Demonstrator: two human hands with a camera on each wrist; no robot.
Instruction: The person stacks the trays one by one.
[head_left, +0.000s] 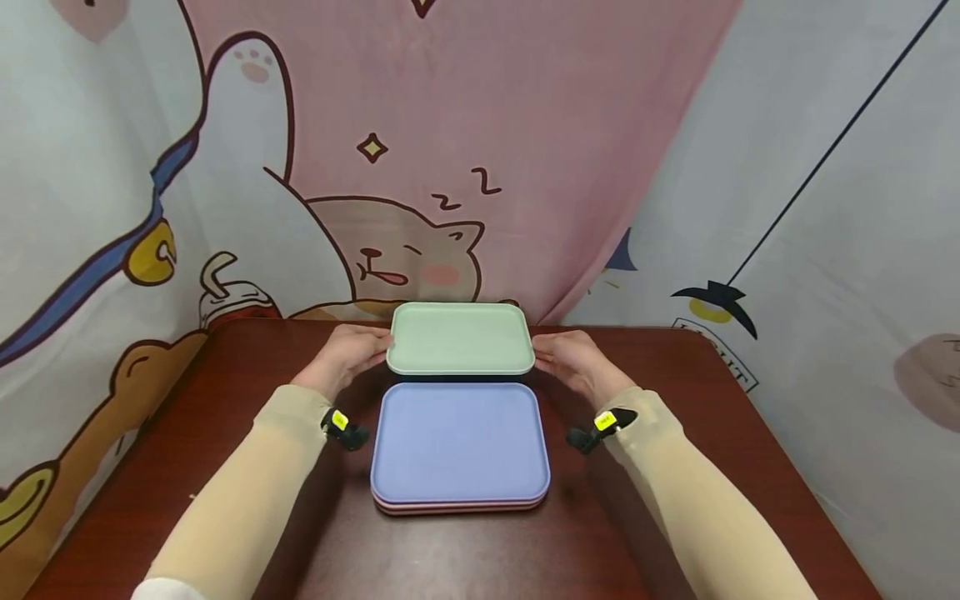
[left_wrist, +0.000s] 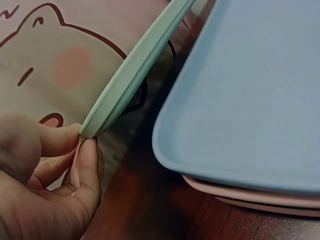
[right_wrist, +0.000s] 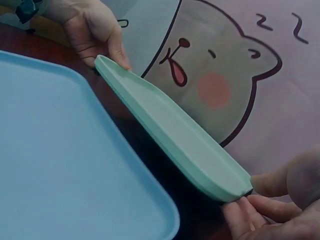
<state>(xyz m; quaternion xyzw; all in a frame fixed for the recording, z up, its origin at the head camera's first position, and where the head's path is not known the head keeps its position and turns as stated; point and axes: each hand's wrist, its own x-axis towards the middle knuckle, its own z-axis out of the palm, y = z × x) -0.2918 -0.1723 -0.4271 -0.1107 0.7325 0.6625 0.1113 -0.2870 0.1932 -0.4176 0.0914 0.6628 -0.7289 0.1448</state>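
A pale green rectangular tray (head_left: 461, 337) with a raised rim is at the far side of the table, between both hands. My left hand (head_left: 347, 354) pinches its left short end, thumb on the rim and fingertips beneath, as the left wrist view shows. At the opposite end, my right hand (head_left: 576, 360) grips the rim the same way. Just nearer to me, a blue tray (head_left: 460, 442) lies on top of a stack, with pink tray edges (left_wrist: 240, 195) showing under it. Neither hand touches the stack. Whether the green tray meets the table underneath is hard to tell.
The stack sits on a dark reddish-brown table (head_left: 450, 558). A curtain (head_left: 570, 150) printed with cartoon animals hangs right behind the table's far edge, close to the green tray. Small dark devices with yellow labels (head_left: 604, 421) are strapped at both wrists.
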